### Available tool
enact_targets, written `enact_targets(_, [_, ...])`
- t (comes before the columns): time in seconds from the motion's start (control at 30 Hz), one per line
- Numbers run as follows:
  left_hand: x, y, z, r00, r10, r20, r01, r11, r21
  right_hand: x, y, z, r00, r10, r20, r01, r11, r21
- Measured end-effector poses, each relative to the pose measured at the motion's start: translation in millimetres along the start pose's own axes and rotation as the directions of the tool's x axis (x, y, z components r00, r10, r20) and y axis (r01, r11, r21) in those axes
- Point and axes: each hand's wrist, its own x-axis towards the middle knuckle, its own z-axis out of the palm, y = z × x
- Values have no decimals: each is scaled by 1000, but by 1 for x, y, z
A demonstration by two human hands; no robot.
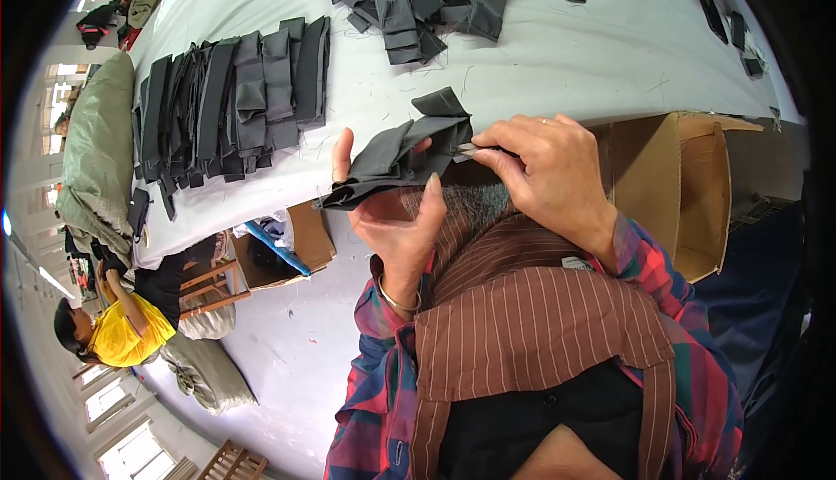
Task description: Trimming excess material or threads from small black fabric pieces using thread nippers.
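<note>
On my feed from afar, a white-covered table (557, 53) is spreading across the upper part of the view. A person in a yellow shirt (131, 336) is showing at the far left, below a bulging green sack (100, 131) that is leaning by the table's left end. On the right, an open cardboard box (662, 166) is standing beside the near edge. Below the hands I am seeing a brown striped apron (540, 332). A loose heap of dark grey strips (435, 1) is lying toward the table's far side, and a neater row of strips (231, 97) is lying at the left.

My left hand (396, 227) is holding a folded dark grey fabric piece (383, 156) across its fingers, the thumb standing away from it. That piece is hanging above the apron, at the table's near edge. My right hand (557, 166) is closing thumb and forefinger on a small metal tool (466, 151) at the fabric's right side; I am not managing to tell its exact kind. A bracelet (394, 304) is circling the left wrist, and a thin ring (546, 120) is sitting on a right finger.
</note>
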Motion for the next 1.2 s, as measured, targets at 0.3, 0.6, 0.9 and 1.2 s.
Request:
enact_targets(0.3, [-2,1,0,1000,11,-3,-11,1000,5,-1,-3,1,1000,-5,9,5,1000,22])
enact_targets(0.6, [-4,1,-2,1000,21,-1,-21,1000,20,-2,-5,1,1000,-1,8,0,1000,29])
enact_targets(0.9, [-4,1,-1,999,-12,-43,10,999,-39,-1,-6,1,999,16,38,-20,996,85])
enact_targets(1.2, [-5,0,-2,1000,-3,-24,2,1000,-27,1,-15,25,999,-52,-2,52,984,170])
